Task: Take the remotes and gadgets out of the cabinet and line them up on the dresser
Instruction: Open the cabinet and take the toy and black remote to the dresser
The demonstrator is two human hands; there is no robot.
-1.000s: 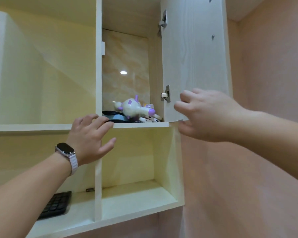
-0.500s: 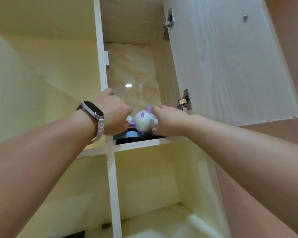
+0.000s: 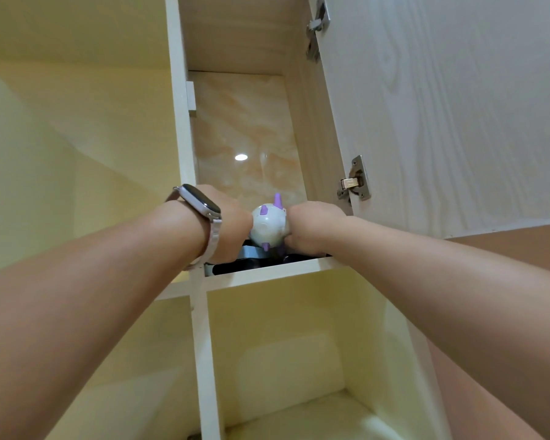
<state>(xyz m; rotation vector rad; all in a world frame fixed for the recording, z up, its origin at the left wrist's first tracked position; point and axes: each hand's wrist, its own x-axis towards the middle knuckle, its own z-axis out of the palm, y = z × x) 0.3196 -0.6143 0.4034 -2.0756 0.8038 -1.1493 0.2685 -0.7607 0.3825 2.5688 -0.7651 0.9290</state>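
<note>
A white toy gadget with purple horns and feet (image 3: 269,228) lies in the open upper cabinet compartment, on top of dark flat gadgets (image 3: 251,264) that peek over the shelf edge. My left hand (image 3: 227,223), with a watch on its wrist, covers the toy's left end and grips it; the fingers are hidden behind the hand. My right hand (image 3: 311,228) curls round the toy's right end, thumb underneath. Whatever lies deeper on the shelf is out of sight.
The cabinet door (image 3: 442,115) stands open to the right, with two metal hinges. A white divider (image 3: 185,147) separates this compartment from the cream open shelf on the left. Below the shelf board (image 3: 267,273) is another open cubby (image 3: 292,360).
Both hands went from outside the cabinet into the compartment and closed on the toy's two ends. The view tilted upward and moved closer to the shelf.
</note>
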